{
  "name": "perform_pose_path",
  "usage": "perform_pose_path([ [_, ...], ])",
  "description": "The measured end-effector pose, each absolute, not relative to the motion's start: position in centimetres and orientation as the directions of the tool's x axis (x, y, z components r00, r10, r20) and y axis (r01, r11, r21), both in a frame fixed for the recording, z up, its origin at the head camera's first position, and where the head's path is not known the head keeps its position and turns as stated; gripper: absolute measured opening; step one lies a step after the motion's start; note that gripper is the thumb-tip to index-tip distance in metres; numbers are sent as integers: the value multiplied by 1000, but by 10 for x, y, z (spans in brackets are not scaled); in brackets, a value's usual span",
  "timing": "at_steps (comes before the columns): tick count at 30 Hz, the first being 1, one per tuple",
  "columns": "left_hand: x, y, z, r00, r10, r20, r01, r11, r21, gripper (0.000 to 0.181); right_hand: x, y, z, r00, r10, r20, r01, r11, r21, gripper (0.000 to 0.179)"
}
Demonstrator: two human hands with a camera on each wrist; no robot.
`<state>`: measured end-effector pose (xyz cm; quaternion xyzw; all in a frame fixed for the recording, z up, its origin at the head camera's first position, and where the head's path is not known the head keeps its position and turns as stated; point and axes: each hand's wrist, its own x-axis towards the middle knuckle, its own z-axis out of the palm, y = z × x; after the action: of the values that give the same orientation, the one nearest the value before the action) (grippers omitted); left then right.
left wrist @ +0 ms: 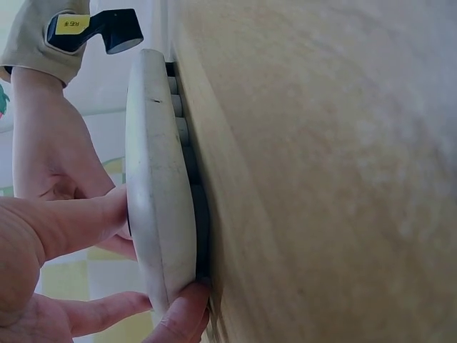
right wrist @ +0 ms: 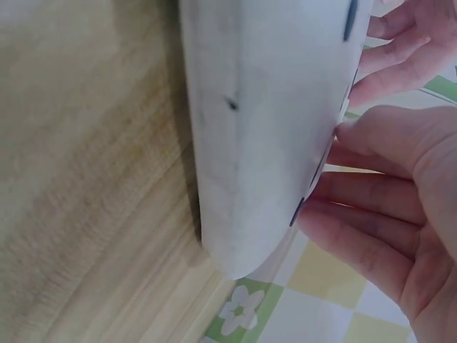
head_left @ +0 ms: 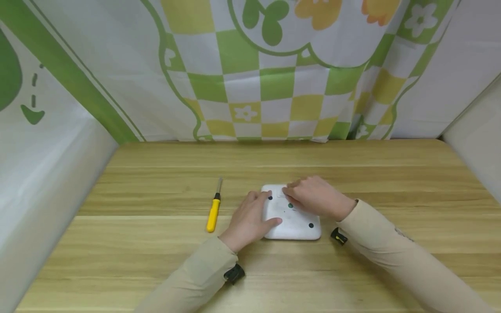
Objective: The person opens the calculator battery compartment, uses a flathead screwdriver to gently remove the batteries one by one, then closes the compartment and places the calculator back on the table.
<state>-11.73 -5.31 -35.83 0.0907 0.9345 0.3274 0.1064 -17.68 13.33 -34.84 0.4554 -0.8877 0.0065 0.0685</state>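
A white calculator (head_left: 293, 230) lies face down on the table, its keys visible underneath in the left wrist view. The left hand (head_left: 249, 219) grips its left side, thumb on the back and other fingers along the edge. Near the far edge of the back is a small rectangular cover (head_left: 280, 192). The right hand (head_left: 318, 198) has thumb and fingertips touching the back beside that cover; in the right wrist view its fingers (right wrist: 364, 236) are gently bent against the surface. Whether they pinch the cover's edge is hard to make out.
A screwdriver (head_left: 213, 214) with a yellow handle lies left of the left hand, its tip pointing away. The wooden table (head_left: 156, 261) ends at a checkered green and yellow curtain (head_left: 274, 87). Both wrists carry black camera mounts (head_left: 235, 274).
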Motion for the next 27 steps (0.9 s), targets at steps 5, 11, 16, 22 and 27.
perform_pose_path([
  [5, -118, -53, -359, -960, 240, -145, 97, 770, 631, 66, -174, 133, -349, -577, -809, 108, -804, 586, 94, 14],
  [11, -118, -53, -359, -959, 238, -155, 88, 768, 635, 67, -173, 134, -349, -566, -816, 115, -808, 577, 116, 17],
  [16, -118, -53, -360, -960, 236, -151, 87, 765, 639, 67, -173, 135, -352, -545, -826, 144, -815, 562, 140, 19],
  [22, -119, -53, -360, -961, 230, -154, 81, 766, 637, 67, -174, 139, -354, -586, -793, 166, -795, 602, 70, 23],
  [27, -120, -53, -359, -962, 227, -152, 79, 764, 640, 67, -174, 138, -352, -679, -721, 138, -733, 676, -74, 24],
])
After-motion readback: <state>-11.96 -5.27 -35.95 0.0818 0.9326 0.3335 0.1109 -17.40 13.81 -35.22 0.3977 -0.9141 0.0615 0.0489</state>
